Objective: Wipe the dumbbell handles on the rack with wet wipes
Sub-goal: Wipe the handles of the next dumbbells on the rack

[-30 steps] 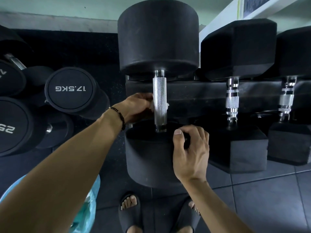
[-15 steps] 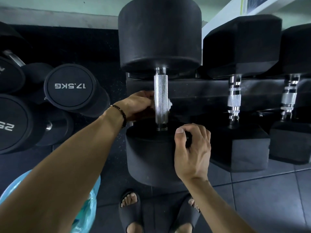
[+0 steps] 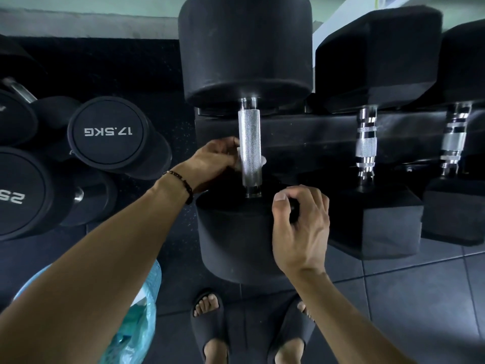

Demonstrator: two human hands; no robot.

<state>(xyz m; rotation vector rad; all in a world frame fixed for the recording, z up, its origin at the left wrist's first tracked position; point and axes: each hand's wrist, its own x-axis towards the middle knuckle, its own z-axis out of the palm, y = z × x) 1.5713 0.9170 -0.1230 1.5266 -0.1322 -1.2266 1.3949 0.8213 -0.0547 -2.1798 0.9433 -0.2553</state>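
A big round black dumbbell (image 3: 244, 48) lies on the rack (image 3: 309, 137) straight ahead, its knurled silver handle (image 3: 249, 143) running away from me. My left hand (image 3: 210, 161) reaches under the handle from the left and holds a white wet wipe (image 3: 263, 161) against its underside; small bits of the wipe show on both sides of the bar. My right hand (image 3: 301, 227) rests with curled fingers on the rim of the near weight head (image 3: 236, 237), gripping its edge.
Two hexagonal dumbbells (image 3: 378, 53) with chrome handles (image 3: 366, 145) sit on the rack to the right. Round dumbbells, one marked 17.5KG (image 3: 107, 131), lie at the left. A teal plastic bag (image 3: 136, 324) is at lower left, by my sandalled feet (image 3: 207, 311).
The left hand with the wipe has shifted slightly along the handle's underside. The right hand stays on the near weight head. The view has drifted slightly.
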